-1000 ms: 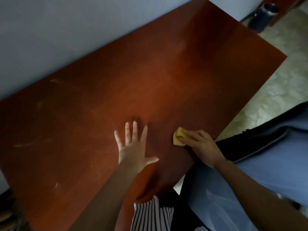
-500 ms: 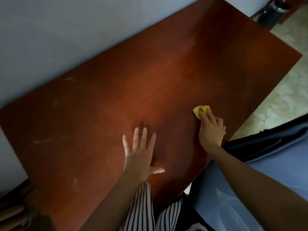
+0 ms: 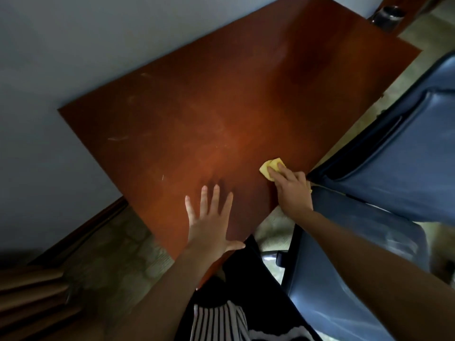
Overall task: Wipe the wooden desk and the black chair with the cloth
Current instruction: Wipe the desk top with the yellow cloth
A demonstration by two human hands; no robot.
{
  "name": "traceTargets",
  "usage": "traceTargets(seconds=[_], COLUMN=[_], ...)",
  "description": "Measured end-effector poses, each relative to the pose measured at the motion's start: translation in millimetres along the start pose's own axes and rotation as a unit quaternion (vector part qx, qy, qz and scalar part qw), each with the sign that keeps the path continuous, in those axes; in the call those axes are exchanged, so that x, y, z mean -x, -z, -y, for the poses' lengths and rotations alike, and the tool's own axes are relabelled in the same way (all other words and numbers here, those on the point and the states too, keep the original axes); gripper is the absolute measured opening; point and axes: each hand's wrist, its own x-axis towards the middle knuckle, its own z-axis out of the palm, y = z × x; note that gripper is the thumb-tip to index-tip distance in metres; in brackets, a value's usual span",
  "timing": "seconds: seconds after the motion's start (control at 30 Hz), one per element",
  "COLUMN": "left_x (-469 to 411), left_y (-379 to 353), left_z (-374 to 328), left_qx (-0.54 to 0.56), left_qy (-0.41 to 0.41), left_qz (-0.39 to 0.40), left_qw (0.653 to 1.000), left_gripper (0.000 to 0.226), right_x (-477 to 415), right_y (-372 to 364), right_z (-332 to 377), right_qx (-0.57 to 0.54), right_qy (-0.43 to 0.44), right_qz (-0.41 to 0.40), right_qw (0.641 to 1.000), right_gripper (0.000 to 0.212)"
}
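The reddish-brown wooden desk fills the middle of the head view, set against a pale wall. My right hand presses a small yellow cloth onto the desk near its right front edge, fingers curled over it. Flat on the desk near the front corner lies my left hand, fingers spread. The chair stands at the right, its seat and back looking dark blue-grey in this light, close to the desk's edge.
A dark round container stands on the floor past the desk's far right corner. Patterned floor shows on both sides of the desk. Wooden boards lie at the lower left. My striped clothing is at the bottom.
My right hand with the cloth slid away along the front edge, then came back a little toward me. The view shifted, showing the desk's left end and more chair. My left hand stayed flat.
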Motion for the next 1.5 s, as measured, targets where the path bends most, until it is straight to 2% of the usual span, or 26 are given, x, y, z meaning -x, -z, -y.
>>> traceTargets(seconds=[0.17, 0.3, 0.37, 0.5, 0.67, 0.73, 0.83, 0.9, 0.97, 1.07, 1.17, 1.33, 1.5], left_x=[32.4, 43.8, 47.5, 57.4, 71.2, 73.7, 76.9, 78.9, 81.0, 81.7, 82.1, 83.0, 80.1], left_y=[-17.2, -29.4, -33.7, -37.4, -45.2, -47.4, -51.0, -52.6, -52.3, -49.2, -47.0, -40.8, -35.2], left_z=[5.1, 9.9, 14.2, 27.3, 34.9, 34.1, 31.4, 31.0, 31.8, 34.3, 33.3, 30.5, 27.3], left_qx=[0.002, 0.014, 0.019, 0.043, 0.063, 0.081, 0.099, 0.118, 0.137, 0.138, 0.134, 0.134, 0.108], left_qy=[0.009, 0.049, 0.080, 0.161, 0.240, 0.265, 0.288, 0.294, 0.292, 0.285, 0.283, 0.285, 0.288], left_qz=[0.026, 0.032, 0.034, 0.052, 0.097, 0.107, 0.109, 0.111, 0.117, 0.129, 0.132, 0.133, 0.142], left_qw=[1.000, 0.998, 0.996, 0.985, 0.964, 0.955, 0.946, 0.942, 0.939, 0.940, 0.941, 0.940, 0.941], left_gripper=[0.122, 0.126, 0.130, 0.137, 0.144, 0.145, 0.145, 0.144, 0.144, 0.144, 0.145, 0.145, 0.145], right_x=[59.4, 89.6, 95.4, 74.0, 25.5, 4.5, -28.4, -47.5, -60.7, -60.3, -42.5, 9.5, 62.2], right_y=[-5.2, -4.6, -2.6, 13.0, 28.1, 31.3, 37.2, 36.4, 31.9, 20.4, 9.5, -3.7, -10.5], right_z=[25.3, 32.4, 28.1, 5.3, -18.5, -23.7, -29.0, -28.5, -19.9, 6.5, 33.8, 69.8, 92.9], right_qx=[-0.044, -0.083, -0.094, -0.087, -0.051, -0.043, -0.057, -0.077, -0.098, -0.120, -0.122, -0.121, -0.131], right_qy=[0.060, 0.174, 0.224, 0.318, 0.332, 0.342, 0.302, 0.211, 0.081, -0.055, -0.090, 0.067, 0.263], right_qz=[-0.014, -0.046, -0.023, 0.039, 0.063, 0.055, 0.042, 0.010, -0.026, -0.059, -0.079, -0.067, -0.054], right_qw=[0.997, 0.980, 0.970, 0.943, 0.940, 0.937, 0.951, 0.974, 0.992, 0.989, 0.985, 0.988, 0.954], right_gripper=[0.046, 0.054, 0.055, 0.054, 0.067, 0.064, 0.049, 0.042, 0.039, 0.040, 0.041, 0.040, 0.041])
